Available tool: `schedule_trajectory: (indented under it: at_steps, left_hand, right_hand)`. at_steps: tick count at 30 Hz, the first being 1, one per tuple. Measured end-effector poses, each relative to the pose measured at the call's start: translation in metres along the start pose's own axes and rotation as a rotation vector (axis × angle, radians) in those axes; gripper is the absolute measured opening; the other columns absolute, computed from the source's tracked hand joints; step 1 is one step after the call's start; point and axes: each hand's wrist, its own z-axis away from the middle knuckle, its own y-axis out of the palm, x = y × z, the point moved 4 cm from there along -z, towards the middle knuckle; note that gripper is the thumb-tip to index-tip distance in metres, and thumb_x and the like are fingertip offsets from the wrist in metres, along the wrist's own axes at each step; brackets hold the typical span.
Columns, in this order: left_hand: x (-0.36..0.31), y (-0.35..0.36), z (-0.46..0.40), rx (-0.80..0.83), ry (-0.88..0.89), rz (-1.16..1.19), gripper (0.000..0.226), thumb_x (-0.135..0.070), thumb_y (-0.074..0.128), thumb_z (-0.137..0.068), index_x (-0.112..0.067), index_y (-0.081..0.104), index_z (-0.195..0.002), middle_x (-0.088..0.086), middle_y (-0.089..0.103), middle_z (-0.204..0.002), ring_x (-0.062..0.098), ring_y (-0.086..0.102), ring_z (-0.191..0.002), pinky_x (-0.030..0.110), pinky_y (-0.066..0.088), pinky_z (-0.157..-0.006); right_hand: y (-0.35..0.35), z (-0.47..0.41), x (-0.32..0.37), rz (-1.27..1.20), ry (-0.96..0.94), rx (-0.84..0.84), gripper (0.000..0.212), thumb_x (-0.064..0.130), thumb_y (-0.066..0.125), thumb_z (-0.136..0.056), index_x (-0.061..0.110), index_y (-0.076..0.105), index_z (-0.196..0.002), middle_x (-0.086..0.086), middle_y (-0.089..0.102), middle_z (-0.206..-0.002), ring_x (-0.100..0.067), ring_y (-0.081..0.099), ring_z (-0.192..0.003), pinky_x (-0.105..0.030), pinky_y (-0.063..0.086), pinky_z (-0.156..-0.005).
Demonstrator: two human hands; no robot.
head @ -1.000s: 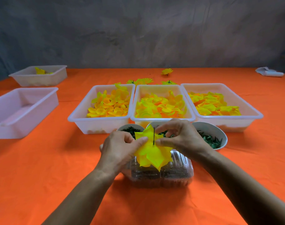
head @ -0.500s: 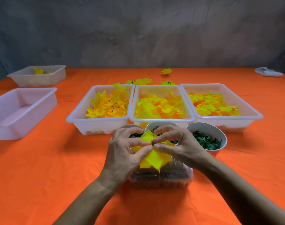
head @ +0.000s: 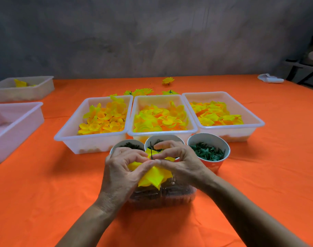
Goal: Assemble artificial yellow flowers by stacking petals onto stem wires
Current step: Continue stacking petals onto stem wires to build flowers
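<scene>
1. Pinching the yellow petal layer (head: 154, 177) on its dark stem wire (head: 151, 154), left hand (head: 121, 173) and right hand (head: 180, 164) hold it above the clear container (head: 171, 195).
2. Uneven pushing could tear the petal's hole or bend the wire.
3. A slip might tip the paper cups (head: 208, 151) nearby.

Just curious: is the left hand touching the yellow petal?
Touching. The head view shows the left hand pinching the yellow petal, its fingers over the petal's top.

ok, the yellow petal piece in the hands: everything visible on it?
The yellow petal piece is bright yellow, fabric-like, with pointed lobes drooping down. A thin dark stem wire stands up through its middle. The left hand and right hand pinch it from either side at the wire, above a clear plastic container. Its centre is hidden by fingers.
</scene>
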Motion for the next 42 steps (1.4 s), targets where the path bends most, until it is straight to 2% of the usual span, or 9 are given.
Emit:
schedule_trajectory:
  at_steps: [3, 5, 9, 15, 20, 29, 33, 36, 42]
  left_hand:
    - [-0.002, 0.004, -0.001, -0.017, -0.035, 0.008, 0.016, -0.035, 0.079, -0.064, -0.034, 0.068, -0.075, -0.015, 0.067, -0.086, 0.013, 0.061, -0.095, 0.037, 0.048, -0.087]
    - [-0.002, 0.006, -0.002, 0.027, -0.044, 0.011, 0.013, -0.026, 0.08, -0.067, -0.027, 0.072, -0.077, -0.011, 0.068, -0.086, 0.015, 0.061, -0.095, 0.038, 0.048, -0.088]
    - [0.001, 0.006, -0.006, 0.062, -0.078, 0.007, 0.014, -0.015, 0.084, -0.067, -0.022, 0.073, -0.072, -0.01, 0.068, -0.083, 0.008, 0.06, -0.091, 0.028, 0.045, -0.085]
    - [0.001, 0.007, -0.004, 0.051, -0.09, 0.03, 0.015, -0.009, 0.082, -0.067, -0.021, 0.073, -0.07, -0.012, 0.067, -0.083, 0.002, 0.059, -0.089, 0.017, 0.043, -0.083]
    - [0.001, 0.006, -0.003, 0.062, -0.086, 0.026, 0.016, -0.011, 0.082, -0.068, -0.024, 0.072, -0.07, -0.012, 0.067, -0.082, 0.003, 0.06, -0.088, 0.021, 0.045, -0.082]
    - [0.0, 0.006, -0.003, 0.059, -0.09, 0.046, 0.018, -0.011, 0.081, -0.069, -0.025, 0.071, -0.07, -0.012, 0.068, -0.082, 0.004, 0.061, -0.087, 0.022, 0.046, -0.082]
    - [-0.002, 0.005, -0.004, 0.072, -0.104, 0.051, 0.013, -0.012, 0.081, -0.069, -0.021, 0.072, -0.071, -0.011, 0.068, -0.082, 0.003, 0.061, -0.087, 0.02, 0.046, -0.081]
    - [-0.003, 0.005, -0.004, 0.075, -0.115, 0.058, 0.012, -0.011, 0.08, -0.07, -0.019, 0.072, -0.071, -0.01, 0.068, -0.082, 0.002, 0.061, -0.085, 0.018, 0.046, -0.08]
    - [-0.003, 0.004, -0.004, 0.08, -0.128, 0.067, 0.011, -0.01, 0.08, -0.07, -0.017, 0.072, -0.071, -0.008, 0.068, -0.082, 0.003, 0.061, -0.085, 0.016, 0.045, -0.08]
  right_hand:
    - [-0.012, 0.001, 0.006, -0.147, 0.022, 0.038, 0.015, 0.011, 0.07, -0.083, 0.017, 0.075, -0.096, 0.002, 0.067, -0.109, -0.002, 0.062, -0.101, -0.02, 0.05, -0.08]
    - [-0.036, 0.001, 0.004, -0.247, 0.047, -0.114, 0.014, 0.004, 0.069, -0.082, 0.014, 0.076, -0.09, 0.003, 0.073, -0.096, -0.005, 0.067, -0.087, -0.018, 0.052, -0.072]
    - [-0.097, -0.006, -0.026, 0.348, 0.271, -0.411, 0.014, 0.012, 0.073, -0.076, 0.013, 0.077, -0.09, -0.008, 0.074, -0.09, -0.021, 0.068, -0.089, -0.035, 0.052, -0.084]
    - [-0.102, -0.015, -0.072, 0.938, 0.48, 0.007, 0.032, 0.01, 0.068, -0.075, 0.023, 0.073, -0.104, -0.012, 0.068, -0.108, -0.032, 0.06, -0.103, -0.03, 0.047, -0.076]
    - [-0.098, -0.018, -0.072, 0.927, 0.426, -0.033, 0.025, 0.01, 0.073, -0.073, 0.02, 0.075, -0.095, -0.012, 0.069, -0.105, -0.033, 0.061, -0.099, -0.036, 0.05, -0.08]
    - [-0.118, -0.009, -0.057, 0.374, 0.364, -0.224, 0.012, 0.007, 0.08, -0.07, 0.016, 0.074, -0.068, 0.002, 0.069, -0.064, -0.01, 0.061, -0.061, -0.022, 0.044, -0.058]
    - [-0.12, -0.006, -0.053, 0.066, 0.378, -0.21, 0.014, -0.001, 0.073, -0.077, 0.01, 0.07, -0.085, 0.003, 0.065, -0.053, -0.001, 0.055, -0.043, -0.015, 0.04, -0.043]
    - [-0.12, -0.004, -0.04, -0.061, 0.327, -0.268, 0.018, -0.001, 0.072, -0.077, 0.012, 0.068, -0.088, -0.008, 0.068, -0.068, -0.001, 0.057, -0.046, -0.012, 0.04, -0.041]
    - [-0.101, -0.001, -0.008, -0.361, 0.283, -0.336, 0.017, 0.008, 0.072, -0.071, 0.012, 0.07, -0.087, 0.002, 0.069, -0.062, -0.004, 0.062, -0.053, -0.012, 0.046, -0.048]
